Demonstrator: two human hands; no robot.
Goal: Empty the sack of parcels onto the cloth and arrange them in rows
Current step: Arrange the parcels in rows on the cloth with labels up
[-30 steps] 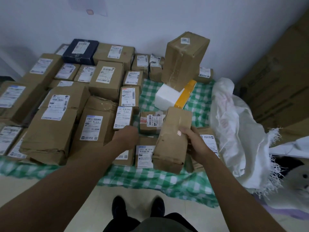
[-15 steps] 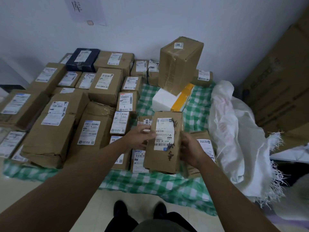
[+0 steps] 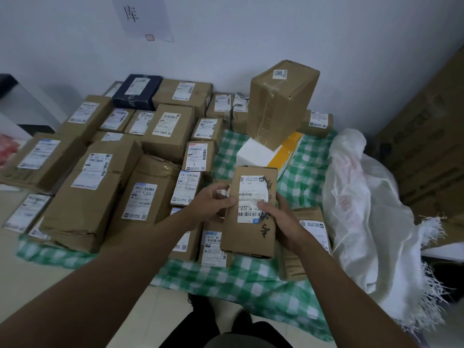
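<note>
A long brown parcel (image 3: 247, 237) with a white label and black handwriting is held label-up above the green checked cloth (image 3: 241, 280). My left hand (image 3: 211, 203) grips its left edge, thumb on the label. On the right edge, my right hand (image 3: 281, 222) holds it with the thumb on the label. Several brown parcels lie in rows on the cloth to the left, among them a big wrapped one (image 3: 82, 204). The white woven sack (image 3: 371, 214) lies crumpled at the right.
A tall brown box (image 3: 278, 106) leans on a white and yellow box (image 3: 263, 154) at the back. A dark blue box (image 3: 136, 92) sits at the rear left. Large cartons (image 3: 426, 146) stand against the right wall. My shoes (image 3: 221, 312) are at the cloth's front edge.
The parcel was turned from its plain side to label-up. My left hand came off the laid parcels and took its left edge. The view tilted up a little.
</note>
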